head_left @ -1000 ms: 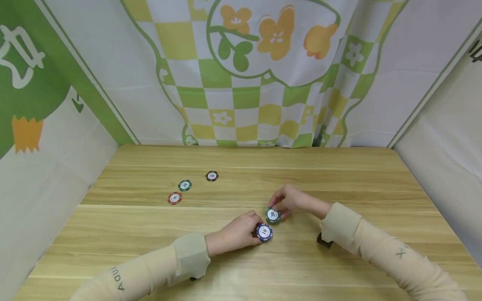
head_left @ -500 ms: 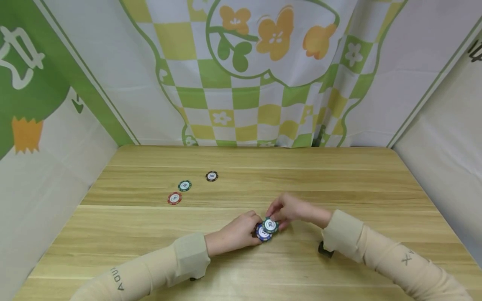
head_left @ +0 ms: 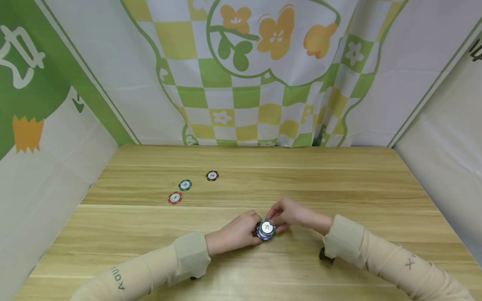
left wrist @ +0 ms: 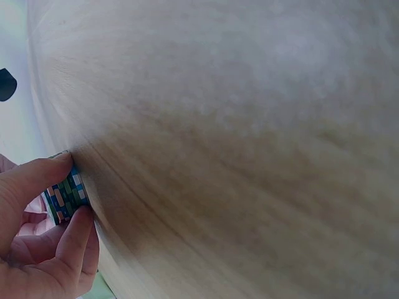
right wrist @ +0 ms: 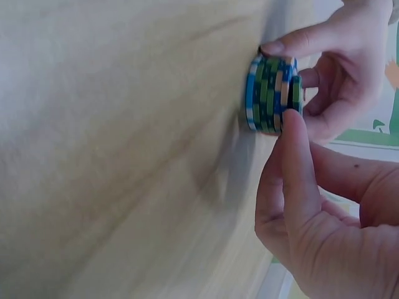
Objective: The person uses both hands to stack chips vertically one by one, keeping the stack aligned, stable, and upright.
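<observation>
A stack of poker chips [right wrist: 267, 93], in blue and green layers, stands on the table. My left hand [head_left: 239, 230] holds the stack's side between thumb and fingers, as the left wrist view also shows with the chips' edges [left wrist: 66, 196]. In my right hand [head_left: 290, 212] a green poker chip marked 20 [head_left: 267, 227] is pinched by its edge. It lies over the blue chip [head_left: 265, 238] at the stack's top, slightly offset. From the right wrist view, the green chip [right wrist: 297, 93] appears slightly tilted, with a dark gap under part of it.
On the wooden table [head_left: 339, 175], loose chips lie flat at the back left: a red one marked 5 [head_left: 175, 197], a green one [head_left: 185, 185] and a black one marked 100 [head_left: 212, 175]. A patterned curtain [head_left: 248, 104] hangs behind the table.
My right hand has brought the green chip toward me and slightly left, from beside the blue-topped stack to over it. The left hand has kept its place on the stack.
</observation>
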{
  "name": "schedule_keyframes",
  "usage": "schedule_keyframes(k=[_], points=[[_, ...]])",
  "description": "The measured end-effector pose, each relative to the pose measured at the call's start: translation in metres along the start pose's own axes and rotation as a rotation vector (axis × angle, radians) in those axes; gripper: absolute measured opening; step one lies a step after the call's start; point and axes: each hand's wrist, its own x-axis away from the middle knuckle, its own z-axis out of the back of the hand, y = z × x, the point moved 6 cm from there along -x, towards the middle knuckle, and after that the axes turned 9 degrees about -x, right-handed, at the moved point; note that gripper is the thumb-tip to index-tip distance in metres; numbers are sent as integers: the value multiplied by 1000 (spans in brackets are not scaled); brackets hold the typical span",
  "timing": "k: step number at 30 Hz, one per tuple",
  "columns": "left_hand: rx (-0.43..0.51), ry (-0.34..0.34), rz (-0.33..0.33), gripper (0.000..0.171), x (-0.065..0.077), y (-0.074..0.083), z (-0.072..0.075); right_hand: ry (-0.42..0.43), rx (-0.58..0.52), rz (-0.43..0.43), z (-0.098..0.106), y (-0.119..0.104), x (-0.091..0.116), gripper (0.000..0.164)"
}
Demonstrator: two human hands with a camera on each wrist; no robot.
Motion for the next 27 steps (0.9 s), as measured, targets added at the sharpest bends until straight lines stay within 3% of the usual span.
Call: schedule_keyframes(k=[8, 22, 27], points=[[0, 8, -4, 29, 0, 1, 1, 51, -27, 8, -5, 3, 4, 15], [10, -9, 9, 31, 1, 0, 0, 122, 26, 48, -9, 3, 6, 10], [8, -16, 12, 32, 1, 0, -1, 147, 175, 168, -9, -5, 10, 14]])
